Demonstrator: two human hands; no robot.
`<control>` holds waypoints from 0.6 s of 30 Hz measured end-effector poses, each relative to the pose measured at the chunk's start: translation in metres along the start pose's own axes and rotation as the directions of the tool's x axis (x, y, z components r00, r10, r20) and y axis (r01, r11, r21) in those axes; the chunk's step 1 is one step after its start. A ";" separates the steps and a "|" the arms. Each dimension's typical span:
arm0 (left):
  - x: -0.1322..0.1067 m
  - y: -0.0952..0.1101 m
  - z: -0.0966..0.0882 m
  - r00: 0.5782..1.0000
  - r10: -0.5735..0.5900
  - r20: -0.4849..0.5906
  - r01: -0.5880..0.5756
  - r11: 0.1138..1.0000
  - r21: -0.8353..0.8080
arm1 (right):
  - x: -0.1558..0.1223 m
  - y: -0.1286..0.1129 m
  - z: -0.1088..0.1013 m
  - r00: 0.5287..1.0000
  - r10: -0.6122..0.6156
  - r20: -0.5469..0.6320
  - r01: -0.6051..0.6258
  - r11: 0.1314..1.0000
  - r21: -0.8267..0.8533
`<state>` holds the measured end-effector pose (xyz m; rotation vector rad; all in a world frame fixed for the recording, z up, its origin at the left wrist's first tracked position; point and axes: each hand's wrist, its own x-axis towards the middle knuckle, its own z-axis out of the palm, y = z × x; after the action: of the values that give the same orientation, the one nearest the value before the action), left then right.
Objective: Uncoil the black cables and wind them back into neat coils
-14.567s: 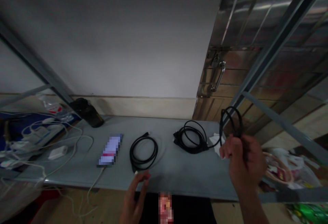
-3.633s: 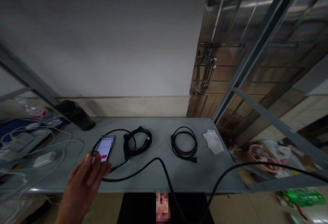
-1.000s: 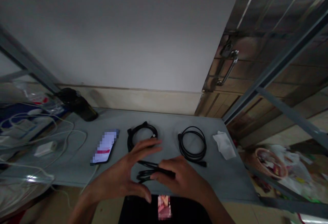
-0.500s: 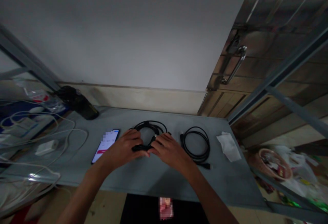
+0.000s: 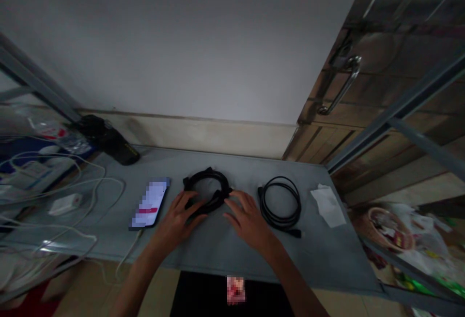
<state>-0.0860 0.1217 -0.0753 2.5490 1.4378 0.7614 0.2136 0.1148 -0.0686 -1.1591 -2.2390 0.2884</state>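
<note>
A coiled black cable (image 5: 209,173) lies in a ring on the grey tabletop (image 5: 232,254), between my two hands. My left hand (image 5: 181,216) is at the ring's lower left, with thumb and fingers apart around that side of the coil. At the ring's right edge is my right hand (image 5: 244,214), its fingers spread and the tips close to the cable; whether they touch it I cannot tell. A second coiled black cable (image 5: 298,201) rests right of my right hand, its plug pointing toward the table's front edge.
Left of my left hand lies a phone (image 5: 150,203) with a lit screen. Beyond it are a white charger (image 5: 65,204), tangled white cables and a black bottle (image 5: 112,143). A white tissue (image 5: 329,205) lies at the right; a basket (image 5: 390,230) stands lower, past the table edge.
Both hands have loosened from the black cable and moved apart. The cable now lies as a rounder ring on the table. The view has shifted slightly.
</note>
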 end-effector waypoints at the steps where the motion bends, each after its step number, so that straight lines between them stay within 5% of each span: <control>1: -0.004 0.008 0.000 0.999 0.006 -0.038 -0.006 1.000 0.009 | -0.012 0.004 -0.007 0.999 0.041 -0.035 -0.041 0.999 0.003; 5: -0.029 0.060 0.008 0.989 -0.001 -0.147 -0.009 0.998 -0.062 | -0.072 0.031 -0.034 0.968 0.189 -0.163 -0.207 0.973 -0.102; 9: -0.056 0.106 0.028 0.992 -0.025 -0.122 -0.002 0.976 -0.216 | -0.128 0.056 -0.044 0.942 0.259 -0.215 -0.303 0.930 -0.209; 14: -0.068 0.125 0.047 0.975 -0.118 -0.188 0.056 0.951 -0.305 | -0.161 0.059 -0.039 0.935 0.269 -0.230 -0.319 0.922 -0.219; 18: -0.082 0.142 0.046 0.954 -0.280 -0.108 0.206 0.874 -0.441 | -0.166 0.051 -0.036 0.935 0.236 -0.266 -0.301 0.924 -0.238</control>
<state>0.0107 -0.0174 -0.0973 1.9724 1.4134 1.1254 0.3422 0.0098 -0.1300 -1.5688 -1.9534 -0.0554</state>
